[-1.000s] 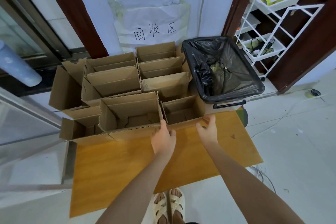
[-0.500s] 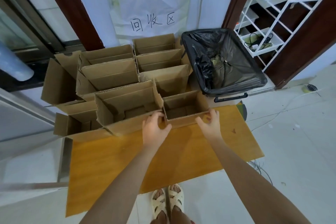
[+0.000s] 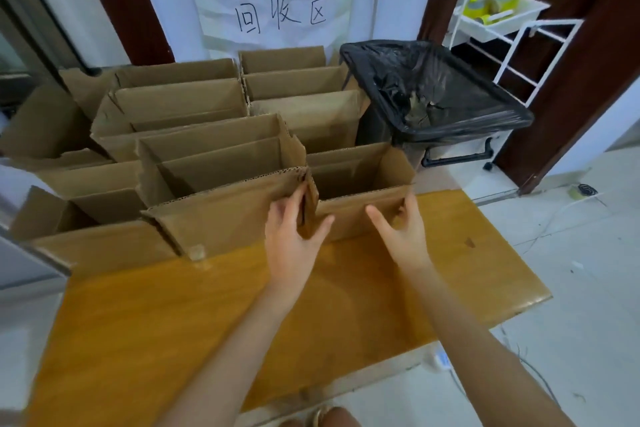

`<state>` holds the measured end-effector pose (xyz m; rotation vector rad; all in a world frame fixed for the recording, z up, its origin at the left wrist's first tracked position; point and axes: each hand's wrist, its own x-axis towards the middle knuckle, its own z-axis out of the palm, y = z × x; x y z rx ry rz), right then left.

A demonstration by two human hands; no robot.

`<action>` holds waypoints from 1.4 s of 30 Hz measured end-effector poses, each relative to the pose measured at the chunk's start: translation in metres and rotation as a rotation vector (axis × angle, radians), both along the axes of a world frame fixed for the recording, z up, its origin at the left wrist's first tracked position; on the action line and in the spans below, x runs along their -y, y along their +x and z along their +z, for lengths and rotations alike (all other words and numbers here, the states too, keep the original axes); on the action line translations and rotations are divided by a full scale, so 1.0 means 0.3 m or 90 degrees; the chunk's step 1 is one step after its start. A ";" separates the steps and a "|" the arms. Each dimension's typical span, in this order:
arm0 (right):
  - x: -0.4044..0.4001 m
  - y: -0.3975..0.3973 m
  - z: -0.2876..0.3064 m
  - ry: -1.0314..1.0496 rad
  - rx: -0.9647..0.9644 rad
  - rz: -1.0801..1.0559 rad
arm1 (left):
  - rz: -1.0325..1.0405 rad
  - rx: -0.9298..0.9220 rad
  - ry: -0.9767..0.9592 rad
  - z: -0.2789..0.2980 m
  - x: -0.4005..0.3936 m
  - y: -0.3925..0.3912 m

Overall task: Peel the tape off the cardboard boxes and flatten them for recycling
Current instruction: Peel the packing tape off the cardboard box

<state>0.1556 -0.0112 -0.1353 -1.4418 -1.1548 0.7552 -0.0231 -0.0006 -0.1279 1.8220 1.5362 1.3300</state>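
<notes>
A wooden table (image 3: 145, 315) stands before a wall sign, its far half crowded with open boxes (image 3: 180, 104). Since a moment ago both hands have closed on the small near-right box (image 3: 360, 218): left hand (image 3: 289, 236) grips its left corner, right hand (image 3: 403, 232) pinches its right end. It looks ready to be pulled clear for peeling

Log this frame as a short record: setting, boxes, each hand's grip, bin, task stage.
setting: wooden table below a handwritten wall sign
boxes: several open cardboard boxes, all upright, none flattened
left hand: grip on the left end of the small front box
right hand: grip on that box's right corner
bin: black-lined, right of the boxes
stage: box being taken, no tape peeled yet
</notes>
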 end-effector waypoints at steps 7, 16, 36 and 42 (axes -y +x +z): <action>0.066 -0.008 -0.054 0.102 -0.005 -0.029 | -0.087 0.008 -0.038 -0.002 0.042 -0.035; 0.313 -0.053 -0.003 0.075 0.018 -0.033 | -0.154 0.182 -0.132 0.067 0.260 -0.032; 0.446 -0.273 -0.003 0.073 0.034 0.135 | 0.011 0.193 -0.164 0.032 0.531 -0.315; 0.441 -0.233 -0.034 0.108 0.118 0.252 | 0.037 0.226 -0.176 0.026 0.495 -0.310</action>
